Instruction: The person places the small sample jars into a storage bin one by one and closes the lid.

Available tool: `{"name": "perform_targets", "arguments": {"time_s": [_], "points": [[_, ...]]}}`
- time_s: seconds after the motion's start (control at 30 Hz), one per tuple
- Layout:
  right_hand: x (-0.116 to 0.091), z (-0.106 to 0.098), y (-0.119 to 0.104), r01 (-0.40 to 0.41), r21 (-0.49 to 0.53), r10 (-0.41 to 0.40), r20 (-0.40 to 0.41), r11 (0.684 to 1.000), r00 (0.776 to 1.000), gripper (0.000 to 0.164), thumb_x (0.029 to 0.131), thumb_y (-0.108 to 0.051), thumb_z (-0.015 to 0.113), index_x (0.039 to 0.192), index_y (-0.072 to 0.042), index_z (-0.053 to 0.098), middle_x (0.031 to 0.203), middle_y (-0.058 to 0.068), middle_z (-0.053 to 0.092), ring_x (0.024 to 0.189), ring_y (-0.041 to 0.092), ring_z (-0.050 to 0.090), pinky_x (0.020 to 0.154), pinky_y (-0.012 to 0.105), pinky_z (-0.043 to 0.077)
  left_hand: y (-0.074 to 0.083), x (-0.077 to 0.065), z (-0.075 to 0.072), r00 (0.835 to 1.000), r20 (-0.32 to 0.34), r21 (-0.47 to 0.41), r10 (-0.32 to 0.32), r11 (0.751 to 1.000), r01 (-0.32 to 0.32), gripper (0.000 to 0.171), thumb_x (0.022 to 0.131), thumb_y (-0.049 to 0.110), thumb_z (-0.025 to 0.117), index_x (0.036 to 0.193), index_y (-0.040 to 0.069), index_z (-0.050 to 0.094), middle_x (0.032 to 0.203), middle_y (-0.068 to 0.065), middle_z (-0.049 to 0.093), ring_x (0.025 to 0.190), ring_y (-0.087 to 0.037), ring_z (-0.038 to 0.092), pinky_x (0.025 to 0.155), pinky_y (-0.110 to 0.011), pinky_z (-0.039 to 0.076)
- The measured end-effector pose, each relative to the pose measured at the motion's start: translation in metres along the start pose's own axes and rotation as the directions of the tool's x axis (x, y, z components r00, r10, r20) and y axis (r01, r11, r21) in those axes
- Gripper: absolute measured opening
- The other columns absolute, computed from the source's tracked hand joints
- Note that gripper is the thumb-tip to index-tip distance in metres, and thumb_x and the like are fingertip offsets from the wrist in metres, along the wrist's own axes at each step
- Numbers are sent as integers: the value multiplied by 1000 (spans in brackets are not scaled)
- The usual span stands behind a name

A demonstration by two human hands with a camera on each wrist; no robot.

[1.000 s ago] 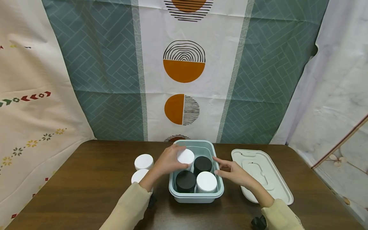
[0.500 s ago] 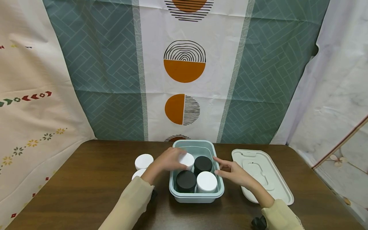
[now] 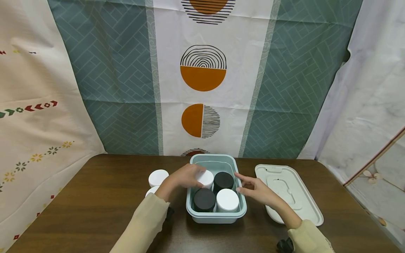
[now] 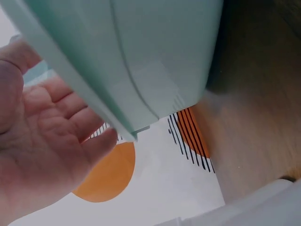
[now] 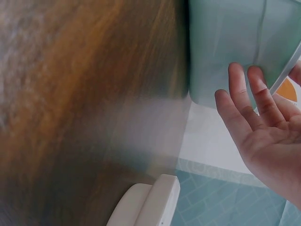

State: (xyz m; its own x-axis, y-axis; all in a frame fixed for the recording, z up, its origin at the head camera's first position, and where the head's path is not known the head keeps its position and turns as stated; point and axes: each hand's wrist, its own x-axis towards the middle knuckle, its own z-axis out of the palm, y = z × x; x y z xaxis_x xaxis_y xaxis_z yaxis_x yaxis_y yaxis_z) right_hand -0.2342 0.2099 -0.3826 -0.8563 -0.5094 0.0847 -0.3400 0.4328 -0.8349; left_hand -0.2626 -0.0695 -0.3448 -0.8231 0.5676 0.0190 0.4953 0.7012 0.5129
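While left hand [image 3: 186, 176] grips jar [image 3: 206, 178], spread right hand [image 3: 255, 188] touches rim [image 3: 243, 205]; bin's [image 3: 215, 166] back roomy.

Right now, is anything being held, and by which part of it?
Yes: the left grip holds the rear-left white cylinder in the pale blue bin, around its upper end. The right grip is at the bin's right rim, not visibly clasping it.

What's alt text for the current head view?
Left hand holds a white cylindrical container in a pale blue rectangular plastic bin, beside two black cylinders and a second white cylinder; right hand at the bin's right side. On the brown wooden table: two white cylinders left, a pale rectangular lid right.
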Motion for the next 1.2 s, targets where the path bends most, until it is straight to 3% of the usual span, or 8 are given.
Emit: {"name": "perform_targets", "arguments": {"time_s": [0.2, 0.47, 0.63, 0.83, 1.2], "points": [[0, 0, -1, 5, 1, -5, 2, 1000, 1000, 59, 88, -18, 59, 138, 2, 35, 86, 8, 60, 84, 13, 57, 75, 24, 46, -1, -4, -5, 997, 74, -45, -26, 999, 29, 53, 78, 9, 71, 126, -1, 52, 123, -13, 56, 96, -22, 52, 87, -38, 44], [1, 0, -1, 11, 7, -11, 4, 1000, 1000, 59, 88, -18, 60, 137, 4, 35, 86, 9, 61, 83, 11, 57, 74, 23, 46, 4, -15, -10, 998, 49, -33, -34, 999, 35, 45, 83, 12, 65, 125, -2, 53, 125, -14, 55, 114, -26, 51, 95, -41, 41], [1, 0, 0, 10, -5, -10, 2, 1000, 1000, 58, 88, -18, 60, 137, 3, 35, 86, 9, 61, 83, 13, 57, 74, 23, 46, 2, -29, -19, 999, -32, -44, 9, 999, -10, 45, 83, 12, 65, 124, -3, 53, 122, -17, 56, 111, -30, 53, 89, -41, 45], [1, 0, 2, 15, -7, -15, 0, 1000, 1000, 58, 88, -18, 59, 137, 2, 36, 87, 9, 61, 83, 13, 57, 74, 23, 46, -7, -56, -27, 983, -176, -108, 46, 992, -66, 46, 82, 12, 66, 123, -4, 53, 121, -18, 56, 113, -33, 52, 90, -47, 44], [0, -1, 1, 14, 10, -15, 6, 1000, 1000, 59, 88, -18, 60, 137, 3, 35, 88, 10, 61, 84, 11, 57, 75, 23, 47, -35, -105, -33, 930, -364, -104, -39, 995, 0, 46, 78, 18, 71, 118, 0, 58, 114, -14, 61, 102, -30, 57, 87, -47, 45]]}}
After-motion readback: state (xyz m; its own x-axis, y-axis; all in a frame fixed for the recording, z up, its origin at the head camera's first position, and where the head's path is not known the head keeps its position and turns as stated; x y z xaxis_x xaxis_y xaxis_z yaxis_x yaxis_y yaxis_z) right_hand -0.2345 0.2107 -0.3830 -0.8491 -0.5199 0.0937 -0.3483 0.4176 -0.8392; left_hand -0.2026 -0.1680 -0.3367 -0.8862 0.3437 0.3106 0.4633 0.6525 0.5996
